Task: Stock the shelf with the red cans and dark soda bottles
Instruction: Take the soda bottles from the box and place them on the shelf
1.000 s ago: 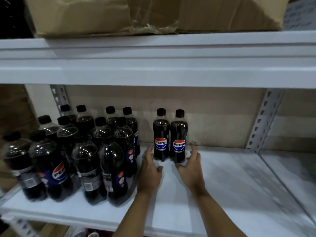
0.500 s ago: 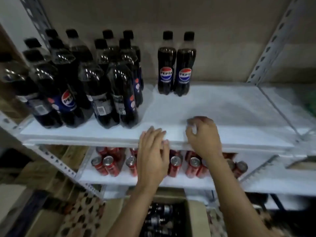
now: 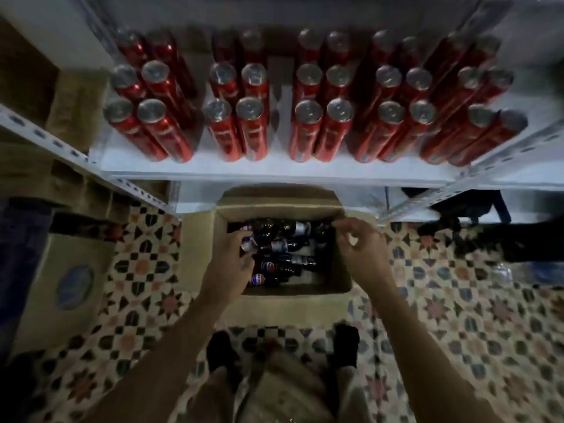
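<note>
Head view looks straight down past a white metal shelf board across the upper half of the frame to an open brown cardboard box on the patterned tiled floor at centre. On that shelf, from upper left to upper right, slim red drink cans with silver tops stand upright in five paired columns, several rows deep, so the can part of the job looks largely done as far as this level shows. Left of centre, the left hand reaches down into the box with fingers curled over the pile; it may be closing on a bottle, but blur and shadow hide the fingertips, so I cannot tell whether it grips anything. Inside the box lie the dark plastic soda bottles with red, white and blue labels, heaped on their sides and touching one another, several still waiting to go up. Just right of the box's upper right corner, the right hand hovers with thumb and fingers loosely curved and nothing visibly held. Judging from the heap, the bottle stocking is unfinished; the bottle shelf itself is out of frame
</note>
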